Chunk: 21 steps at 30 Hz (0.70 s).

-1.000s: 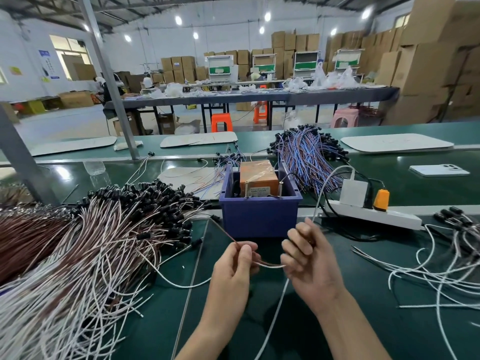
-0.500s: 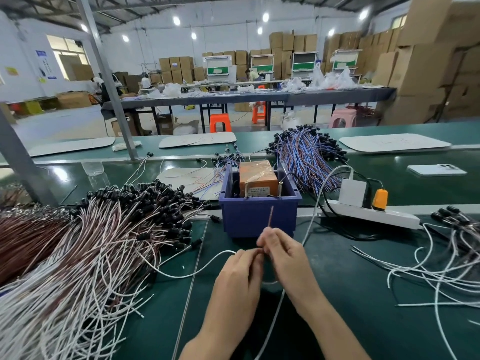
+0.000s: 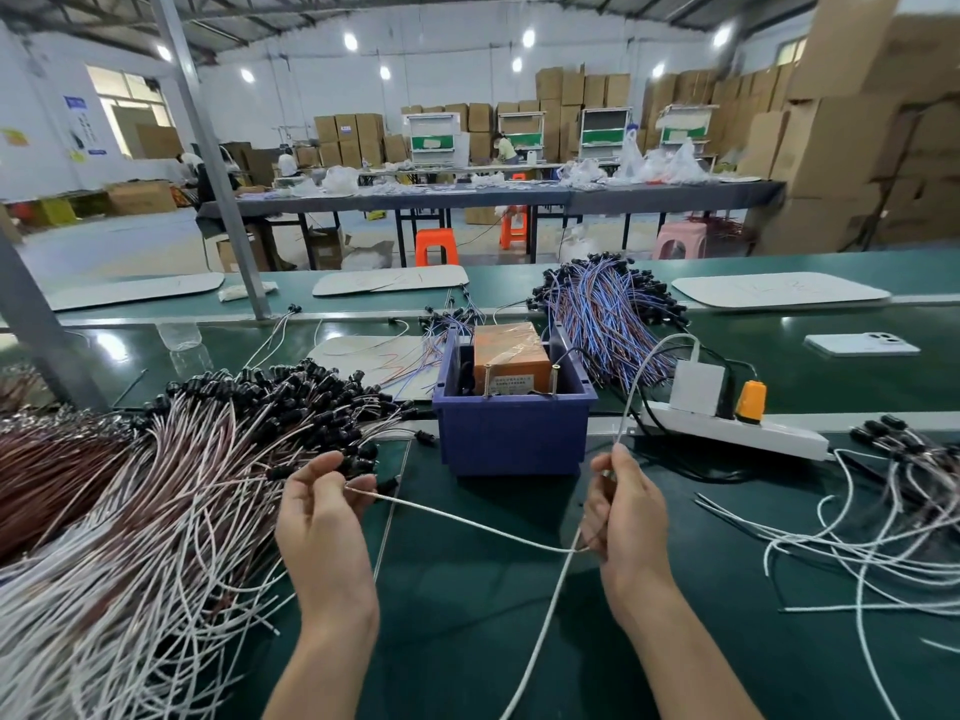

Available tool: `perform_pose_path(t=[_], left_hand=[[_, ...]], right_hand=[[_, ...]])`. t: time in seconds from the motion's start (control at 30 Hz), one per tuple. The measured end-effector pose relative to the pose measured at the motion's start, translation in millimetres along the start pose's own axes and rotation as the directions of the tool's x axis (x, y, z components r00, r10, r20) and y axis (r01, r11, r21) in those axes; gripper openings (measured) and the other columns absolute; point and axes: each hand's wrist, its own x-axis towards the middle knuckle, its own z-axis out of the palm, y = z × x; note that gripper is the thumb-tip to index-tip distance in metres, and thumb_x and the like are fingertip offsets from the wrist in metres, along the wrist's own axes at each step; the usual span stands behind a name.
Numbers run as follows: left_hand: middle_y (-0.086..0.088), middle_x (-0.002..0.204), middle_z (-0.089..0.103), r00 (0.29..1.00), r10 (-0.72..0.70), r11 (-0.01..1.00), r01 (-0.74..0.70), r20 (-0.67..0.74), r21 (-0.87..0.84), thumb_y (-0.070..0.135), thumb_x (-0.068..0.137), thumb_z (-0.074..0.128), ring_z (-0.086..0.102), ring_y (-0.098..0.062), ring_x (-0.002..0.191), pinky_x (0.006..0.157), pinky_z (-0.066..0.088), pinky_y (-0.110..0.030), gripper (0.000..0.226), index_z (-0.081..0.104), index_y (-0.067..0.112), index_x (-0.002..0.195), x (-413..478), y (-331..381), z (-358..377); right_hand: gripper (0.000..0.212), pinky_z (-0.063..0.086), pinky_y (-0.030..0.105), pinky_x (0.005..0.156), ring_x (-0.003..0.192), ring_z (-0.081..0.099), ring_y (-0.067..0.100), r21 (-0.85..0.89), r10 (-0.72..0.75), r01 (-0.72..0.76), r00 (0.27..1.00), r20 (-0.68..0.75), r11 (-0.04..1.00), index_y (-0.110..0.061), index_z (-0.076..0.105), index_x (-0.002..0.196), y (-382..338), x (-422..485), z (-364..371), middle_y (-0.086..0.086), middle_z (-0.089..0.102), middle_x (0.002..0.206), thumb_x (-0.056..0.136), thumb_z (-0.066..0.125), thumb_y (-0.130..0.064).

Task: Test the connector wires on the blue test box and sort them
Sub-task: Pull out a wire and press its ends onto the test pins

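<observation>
My left hand and right hand each pinch one end of a white wire, stretched just before the blue box on the green surface; stacked cartons line the room.

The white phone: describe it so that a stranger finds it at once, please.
Start at the blue box mid-bench. Go right and farther back, beyond the white power strip. The white phone lies flat there, camera lenses up, smaller than the white mat behind it.
</observation>
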Motion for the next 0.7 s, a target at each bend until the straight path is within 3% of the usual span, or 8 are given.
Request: perform_pose_path(t=[0.1,0.2,0.33,0.47,0.5,0.6,0.7], left_hand=[[-0.004,0.112,0.060,0.990,0.143,0.976,-0.139,-0.008,0.166,0.002,0.101,0.043,0.065,-0.002,0.070,0.069,0.050,-0.020,0.031,0.058,0.028,0.107,-3.3,-2.6,-0.1],[-0.009,0.137,0.043,0.976,0.215,0.948,-0.204,-0.020,0.245,0.001,0.103,0.040,0.069,-0.002,0.074,0.073,0.052,-0.029,0.037,0.051,0.032,0.120,-6.6,-2.5,0.3],[-0.003,0.148,0.023,0.968,0.250,0.920,-0.242,0.016,0.308,-0.005,0.101,0.037,0.070,-0.007,0.091,0.063,0.053,-0.015,0.057,0.039,0.035,0.141,-12.8,-2.3,0.9],[-0.002,0.160,0.006,0.934,0.335,0.845,-0.356,0.124,0.399,-0.016,0.095,0.037,0.066,-0.008,0.098,0.077,0.053,-0.025,0.079,0.027,0.036,0.153,-18.9,-3.5,3.2],[0.000,0.163,0.001,0.919,0.358,0.815,-0.395,0.168,0.423,-0.017,0.095,0.038,0.065,-0.006,0.099,0.076,0.052,-0.022,0.083,0.023,0.038,0.155,-21.5,-5.1,4.4],[0.003,0.165,-0.006,0.867,0.382,0.708,-0.496,0.319,0.503,-0.015,0.095,0.041,0.063,-0.005,0.101,0.069,0.048,-0.010,0.087,0.014,0.040,0.158,-29.4,-16.9,6.8],[0.003,0.166,-0.001,0.831,0.360,0.611,-0.554,0.425,0.566,-0.013,0.095,0.040,0.062,-0.007,0.106,0.063,0.045,-0.011,0.085,0.011,0.034,0.159,-33.1,-31.6,9.4]], right_hand=[[0.037,0.027,0.021,0.036,0.039,0.027,0.009,-0.058,-0.056,0.053,0.997,-0.053,0.997,-0.016,0.061,0.084,0.0,-1.2,-0.8,-0.007,0.035,0.050,0.109,0.041,-0.035],[0.036,0.027,0.023,0.038,0.043,0.028,0.009,-0.114,-0.115,0.103,0.989,-0.096,0.988,-0.015,0.062,0.091,-1.0,-3.1,-0.6,-0.008,0.036,0.052,0.110,0.039,-0.035],[0.036,0.029,0.021,0.041,0.045,0.031,0.007,-0.178,-0.184,0.154,0.968,-0.169,0.972,-0.017,0.064,0.091,-2.2,-5.4,0.1,-0.011,0.039,0.053,0.109,0.038,-0.034],[0.034,0.030,0.025,0.047,0.048,0.033,0.007,-0.196,-0.224,0.180,0.947,-0.230,0.964,-0.015,0.062,0.090,-2.0,-4.3,-1.1,-0.010,0.041,0.055,0.109,0.037,-0.029],[0.033,0.030,0.026,0.048,0.048,0.033,0.008,-0.225,-0.246,0.194,0.941,-0.234,0.955,-0.016,0.062,0.090,-1.1,-4.4,-1.0,-0.010,0.041,0.055,0.108,0.037,-0.027],[0.031,0.031,0.021,0.044,0.046,0.034,0.005,-0.341,-0.345,0.270,0.921,-0.181,0.900,-0.025,0.061,0.088,3.8,-7.5,0.7,-0.012,0.041,0.051,0.107,0.037,-0.027],[0.029,0.032,0.022,0.046,0.047,0.037,0.005,-0.468,-0.451,0.375,0.891,-0.058,0.801,-0.034,0.061,0.092,10.8,-11.6,3.7,-0.012,0.043,0.052,0.108,0.036,-0.032]])
